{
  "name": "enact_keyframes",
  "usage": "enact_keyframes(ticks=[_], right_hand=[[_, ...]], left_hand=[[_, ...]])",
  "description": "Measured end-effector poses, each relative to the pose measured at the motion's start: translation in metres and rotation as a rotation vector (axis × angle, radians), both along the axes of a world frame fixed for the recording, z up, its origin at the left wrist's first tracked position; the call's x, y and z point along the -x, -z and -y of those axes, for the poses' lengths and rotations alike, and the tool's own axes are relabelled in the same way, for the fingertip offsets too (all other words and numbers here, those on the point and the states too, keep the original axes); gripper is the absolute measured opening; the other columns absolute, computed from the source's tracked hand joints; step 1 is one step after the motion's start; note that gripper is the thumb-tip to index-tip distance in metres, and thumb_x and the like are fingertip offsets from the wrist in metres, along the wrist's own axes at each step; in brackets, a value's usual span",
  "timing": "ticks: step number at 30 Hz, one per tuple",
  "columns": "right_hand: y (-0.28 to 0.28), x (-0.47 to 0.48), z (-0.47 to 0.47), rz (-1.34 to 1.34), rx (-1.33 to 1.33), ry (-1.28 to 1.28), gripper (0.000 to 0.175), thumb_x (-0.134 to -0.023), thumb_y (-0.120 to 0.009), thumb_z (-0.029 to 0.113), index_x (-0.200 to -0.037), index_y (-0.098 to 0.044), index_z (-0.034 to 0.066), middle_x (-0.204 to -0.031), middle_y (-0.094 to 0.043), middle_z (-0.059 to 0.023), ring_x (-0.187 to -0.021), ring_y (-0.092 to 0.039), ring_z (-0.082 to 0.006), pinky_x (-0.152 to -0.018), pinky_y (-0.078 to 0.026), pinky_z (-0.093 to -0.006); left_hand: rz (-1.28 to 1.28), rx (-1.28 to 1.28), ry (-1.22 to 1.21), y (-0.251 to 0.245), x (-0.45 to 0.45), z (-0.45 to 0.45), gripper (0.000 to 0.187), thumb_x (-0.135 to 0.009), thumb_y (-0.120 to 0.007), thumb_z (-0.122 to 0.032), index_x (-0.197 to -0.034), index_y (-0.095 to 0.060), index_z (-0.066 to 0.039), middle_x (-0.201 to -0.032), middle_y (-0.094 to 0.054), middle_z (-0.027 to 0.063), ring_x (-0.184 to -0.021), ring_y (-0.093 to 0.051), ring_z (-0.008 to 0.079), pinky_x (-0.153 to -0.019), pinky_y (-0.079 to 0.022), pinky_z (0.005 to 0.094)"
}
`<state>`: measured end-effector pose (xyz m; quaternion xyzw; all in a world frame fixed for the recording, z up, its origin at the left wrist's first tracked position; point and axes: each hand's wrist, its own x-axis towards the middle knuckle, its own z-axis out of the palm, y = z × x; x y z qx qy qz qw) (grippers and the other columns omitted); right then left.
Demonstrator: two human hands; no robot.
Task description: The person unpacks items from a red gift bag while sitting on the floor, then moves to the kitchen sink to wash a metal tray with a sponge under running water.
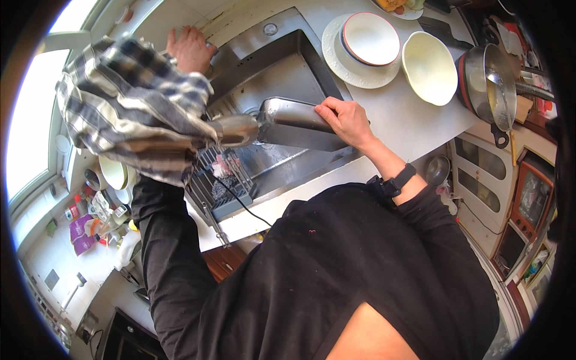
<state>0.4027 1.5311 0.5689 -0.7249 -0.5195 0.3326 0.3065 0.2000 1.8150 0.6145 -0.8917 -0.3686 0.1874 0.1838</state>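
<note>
My right hand [346, 119] grips the rim of a rectangular stainless-steel pan [297, 135], tilted over the sink [279, 81]. The pan's far end is beside the metal faucet spout [238, 129]. At the upper left, my left hand [191, 49] lies by the wall behind the sink, beside a metal part that may be the faucet's lever; what its fingers hold is unclear. A black and white plaid cloth [130, 103] hides my left forearm and part of the faucet. Water wets the sink bottom. A grey rack [229, 202] with a pink and a dark scrubber stands at the sink's near left.
Right of the sink, a white plate [330, 49] carries stacked bowls [371, 38]; an oval cream bowl [429, 67] and a metal saucepan [501, 85] stand further right. A cleaver [443, 31] lies behind. Dishes [114, 171] and bottles [121, 211] crowd the left side near the window.
</note>
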Motion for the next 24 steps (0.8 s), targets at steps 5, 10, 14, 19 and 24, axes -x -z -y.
enact_keyframes(ticks=[5, 10, 14, 19, 24], right_hand=[[-0.013, -0.001, 0.007, 0.040, 0.007, -0.002, 0.027, -0.088, -0.062, 0.036, -0.079, -0.066, 0.0109, -0.061, -0.060, -0.0103, -0.058, -0.059, -0.0313, -0.053, -0.045, -0.0381], [-0.029, -0.003, 0.023, 0.024, -0.086, 0.024, 0.026, -0.088, -0.062, 0.035, -0.079, -0.066, 0.0105, -0.059, -0.060, -0.0088, -0.055, -0.058, -0.0287, -0.051, -0.043, -0.0360], [-0.045, 0.002, 0.035, 0.031, -0.090, 0.043, 0.027, -0.088, -0.062, 0.034, -0.078, -0.065, 0.0095, -0.059, -0.059, -0.0089, -0.054, -0.057, -0.0288, -0.050, -0.042, -0.0357], [-0.064, 0.008, 0.040, 0.127, -0.190, -0.050, 0.028, -0.088, -0.063, 0.034, -0.077, -0.065, 0.0087, -0.058, -0.058, -0.0097, -0.053, -0.056, -0.0298, -0.050, -0.042, -0.0363], [-0.075, 0.001, 0.039, 0.131, -0.229, -0.143, 0.030, -0.089, -0.062, 0.036, -0.076, -0.064, 0.0086, -0.057, -0.058, -0.0101, -0.053, -0.056, -0.0299, -0.050, -0.042, -0.0369]], left_hand=[[0.186, 0.041, 0.002, 0.011, 0.011, 0.002, 0.040, -0.088, -0.057, -0.029, -0.121, -0.055, -0.006, -0.128, -0.054, 0.0100, -0.128, -0.042, 0.0242, -0.107, -0.030, 0.0449], [1.158, 0.267, 0.091, 0.042, 0.058, 0.092, 0.018, -0.085, -0.062, -0.008, -0.102, -0.062, -0.003, -0.098, -0.065, 0.0139, -0.088, -0.063, 0.0305, -0.080, -0.048, 0.0363], [1.465, 0.522, -0.642, 0.044, 0.068, 0.214, 0.015, -0.087, -0.061, -0.012, -0.090, -0.063, 0.002, -0.072, -0.061, 0.0028, -0.069, -0.055, 0.0098, -0.064, -0.046, 0.0246], [1.703, 0.284, -0.287, 0.009, 0.033, 0.286, 0.020, -0.073, -0.077, -0.007, -0.090, -0.065, -0.003, -0.084, -0.063, 0.0078, -0.079, -0.061, 0.0204, -0.069, -0.049, 0.0296], [1.595, 0.002, -0.173, -0.020, 0.015, 0.297, 0.025, -0.067, -0.080, -0.007, -0.089, -0.068, -0.006, -0.085, -0.064, 0.0072, -0.079, -0.061, 0.0245, -0.069, -0.051, 0.0334]])
